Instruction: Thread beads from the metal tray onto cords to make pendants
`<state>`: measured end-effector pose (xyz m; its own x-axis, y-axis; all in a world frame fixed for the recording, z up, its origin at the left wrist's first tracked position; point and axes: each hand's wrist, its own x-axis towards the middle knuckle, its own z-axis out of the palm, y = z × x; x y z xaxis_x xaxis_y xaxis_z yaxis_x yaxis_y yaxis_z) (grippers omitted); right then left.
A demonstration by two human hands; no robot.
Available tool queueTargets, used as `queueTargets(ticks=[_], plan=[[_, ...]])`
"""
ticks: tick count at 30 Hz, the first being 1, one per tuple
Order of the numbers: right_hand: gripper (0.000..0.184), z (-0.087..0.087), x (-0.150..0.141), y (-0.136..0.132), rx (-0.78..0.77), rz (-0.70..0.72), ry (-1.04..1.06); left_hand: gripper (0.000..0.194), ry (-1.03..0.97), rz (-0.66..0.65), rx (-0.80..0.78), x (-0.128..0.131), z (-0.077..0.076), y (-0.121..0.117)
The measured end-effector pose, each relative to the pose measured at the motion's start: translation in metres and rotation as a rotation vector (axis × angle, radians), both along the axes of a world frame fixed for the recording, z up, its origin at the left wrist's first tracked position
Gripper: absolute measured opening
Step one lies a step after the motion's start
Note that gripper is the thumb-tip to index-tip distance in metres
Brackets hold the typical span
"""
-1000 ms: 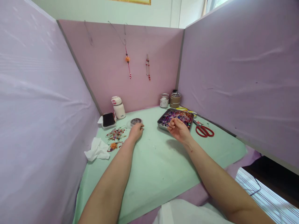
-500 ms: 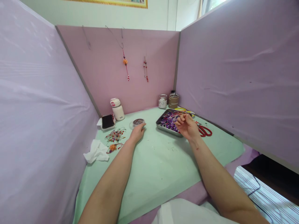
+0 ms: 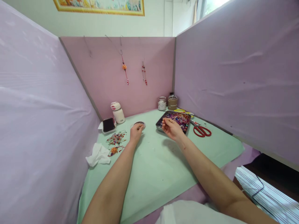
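My left hand (image 3: 136, 133) is at the small round clear dish (image 3: 141, 122) of dark bits, covering much of it. Its fingers are bent together at the near rim; whatever they grip, if anything, is too small to make out. My right hand (image 3: 172, 128) hovers in front of the metal tray (image 3: 159, 128), thumb and fingers pinched together. Anything between those fingertips is hidden or too tiny to name. The tray holds purple and dark beads and tangled red and white cords (image 3: 179, 117).
Beaded cords (image 3: 116, 138), an orange bead ornament (image 3: 114, 150) and a crumpled tissue (image 3: 98, 155) lie left. Red-handled scissors (image 3: 202, 131) rest right of the tray. A white bottle (image 3: 118, 113), a black-topped box (image 3: 109, 125) and jars (image 3: 172, 103) line the back. Fabric partitions enclose the table.
My right hand has moved left and down from the tray's right part. My left hand's fingers have lifted and drawn together at the dish. The view has tilted up slightly.
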<state>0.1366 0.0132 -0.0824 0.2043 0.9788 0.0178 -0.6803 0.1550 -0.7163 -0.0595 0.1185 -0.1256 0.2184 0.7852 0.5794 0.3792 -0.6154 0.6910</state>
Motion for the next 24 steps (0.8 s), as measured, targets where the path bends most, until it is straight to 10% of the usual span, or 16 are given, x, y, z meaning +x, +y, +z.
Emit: queueTargets(ticks=[5,24], plan=[[0.011,0.017,-0.008,0.014,0.016,-0.040,0.025,0.021,0.051,0.115,-0.087,-0.007,0.031,0.003],[0.026,0.045,-0.051,0.053,0.115,0.067,-0.238,0.040,0.030,-0.158,-0.473,-0.025,0.121,-0.043]])
